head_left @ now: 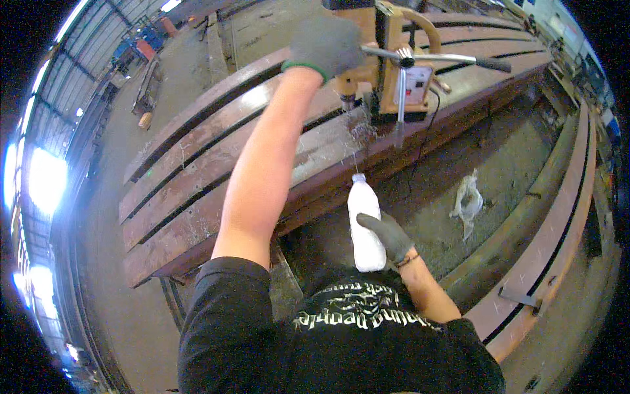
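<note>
The right grip (388, 238), in a grey glove, is clamped around the body of a white bottle (365, 210), its thumb across the side. The bottle is just in front of the person, on the near side of the long brown steel beams (216, 174), its narrow tip pointing far, toward the drill. The left grip (325, 47), gloved in grey with a green cuff, covers the left end of the drill's lever (456, 58); its fingers are hidden, so I cannot tell how tightly they close.

The yellow drill (390, 79) stands on the beams, its chuck (348, 98) facing down over a scatter of metal shavings (361, 130). 2 black-ended spokes crowd the near space: 1 reaches right, the other hangs down over the beams' near edge, to the right of the bottle's tip. A dark cable (430, 128) trails down on the right of the drill. The left forearm (266, 164) crosses the beams and hides part of them.

On the floor to the right lies a clear plastic bag (467, 203); farther right, a flat metal piece (520, 297) rests on another beam (558, 253).
</note>
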A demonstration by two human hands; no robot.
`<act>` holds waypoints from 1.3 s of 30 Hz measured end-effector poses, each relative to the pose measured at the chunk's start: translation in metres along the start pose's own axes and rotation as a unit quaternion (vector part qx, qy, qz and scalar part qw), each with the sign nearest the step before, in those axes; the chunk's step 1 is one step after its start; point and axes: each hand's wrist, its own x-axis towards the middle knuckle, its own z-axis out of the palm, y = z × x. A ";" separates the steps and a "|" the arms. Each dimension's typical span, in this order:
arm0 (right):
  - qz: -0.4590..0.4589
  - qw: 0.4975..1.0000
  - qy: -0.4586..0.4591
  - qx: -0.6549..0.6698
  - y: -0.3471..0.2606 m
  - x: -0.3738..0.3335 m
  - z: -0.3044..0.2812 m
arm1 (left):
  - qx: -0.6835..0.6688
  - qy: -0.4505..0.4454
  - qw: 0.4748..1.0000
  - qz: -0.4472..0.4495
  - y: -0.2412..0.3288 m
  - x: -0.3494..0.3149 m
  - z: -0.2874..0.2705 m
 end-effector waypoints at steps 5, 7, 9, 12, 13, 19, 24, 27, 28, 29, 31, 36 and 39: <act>-0.039 0.999 -0.016 0.030 0.003 0.001 0.002 | -0.072 0.008 0.997 -0.009 0.006 -0.008 -0.026; -0.026 0.998 -0.019 0.047 0.000 0.000 0.003 | -0.056 0.016 0.998 -0.003 0.006 -0.009 -0.026; -0.009 0.998 -0.018 0.053 -0.003 -0.001 0.002 | -0.045 0.025 0.999 0.004 0.007 -0.010 -0.028; -0.004 0.998 -0.017 0.064 -0.011 -0.008 0.007 | -0.051 0.037 0.998 0.004 0.008 -0.013 -0.029; 0.003 0.998 -0.020 0.056 -0.010 -0.007 0.006 | -0.058 0.043 0.997 -0.005 0.007 -0.011 -0.025; 0.002 0.997 -0.019 0.069 -0.006 -0.005 0.004 | -0.037 0.014 0.999 0.000 0.006 -0.006 -0.022; 0.010 0.997 -0.013 0.069 -0.009 0.000 -0.003 | -0.056 0.015 0.998 -0.030 0.011 -0.007 -0.021; -0.009 0.999 0.003 0.053 -0.006 0.003 -0.013 | -0.041 0.015 0.999 -0.011 0.019 0.000 -0.018; -0.012 0.999 0.005 0.032 -0.010 0.001 -0.015 | -0.041 0.019 0.999 0.004 0.019 0.003 -0.017; -0.010 1.000 0.000 0.009 -0.017 0.000 -0.015 | -0.037 0.019 0.999 0.014 0.017 0.000 -0.016; -0.009 1.000 0.018 -0.016 -0.022 0.006 -0.028 | -0.037 0.011 0.999 0.022 0.022 0.013 0.001; -0.023 0.994 0.002 -0.103 -0.022 0.025 -0.037 | -0.036 -0.027 0.999 -0.026 0.029 -0.001 -0.016; -0.042 0.997 0.033 -0.062 -0.012 0.035 -0.043 | -0.038 -0.033 0.998 -0.036 0.040 0.000 -0.021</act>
